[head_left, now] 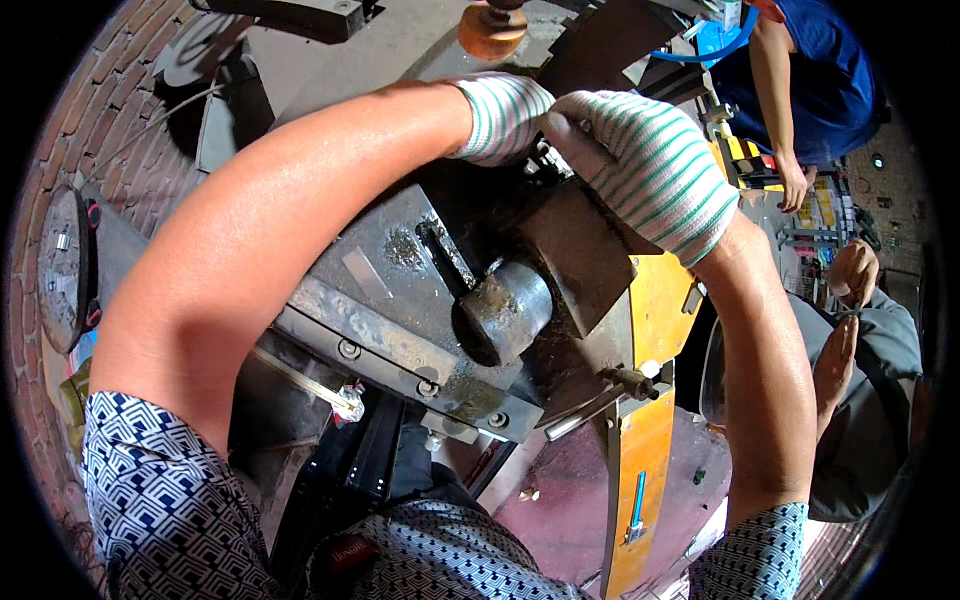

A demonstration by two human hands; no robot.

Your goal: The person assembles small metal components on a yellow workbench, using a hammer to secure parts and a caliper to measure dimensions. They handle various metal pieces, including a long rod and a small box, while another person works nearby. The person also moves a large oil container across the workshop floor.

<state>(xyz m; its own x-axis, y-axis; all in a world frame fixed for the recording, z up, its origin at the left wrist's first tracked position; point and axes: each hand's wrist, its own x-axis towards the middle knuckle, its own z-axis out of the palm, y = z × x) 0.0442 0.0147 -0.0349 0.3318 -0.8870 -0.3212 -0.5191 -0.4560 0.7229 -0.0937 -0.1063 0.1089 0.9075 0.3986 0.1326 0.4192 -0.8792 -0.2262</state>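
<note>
Both my hands wear white knit gloves with green stripes and meet over the dark, oily metal machine. The fingers of my left hand point away and are mostly hidden. My right hand is closed, its fingers curled and its thumb bent down beside the left glove. A small shiny metal part shows just below where the gloves meet; what the fingers grip is hidden. Nearer to me, a thick metal cylinder stands next to a dark angled block. Left of it lies a slotted, greasy machine plate.
A bolted metal bar edges the machine's near side. An orange upright with a handle rod stands right of it. A rust-orange round piece is beyond my hands. Two people, in blue and grey, are at right.
</note>
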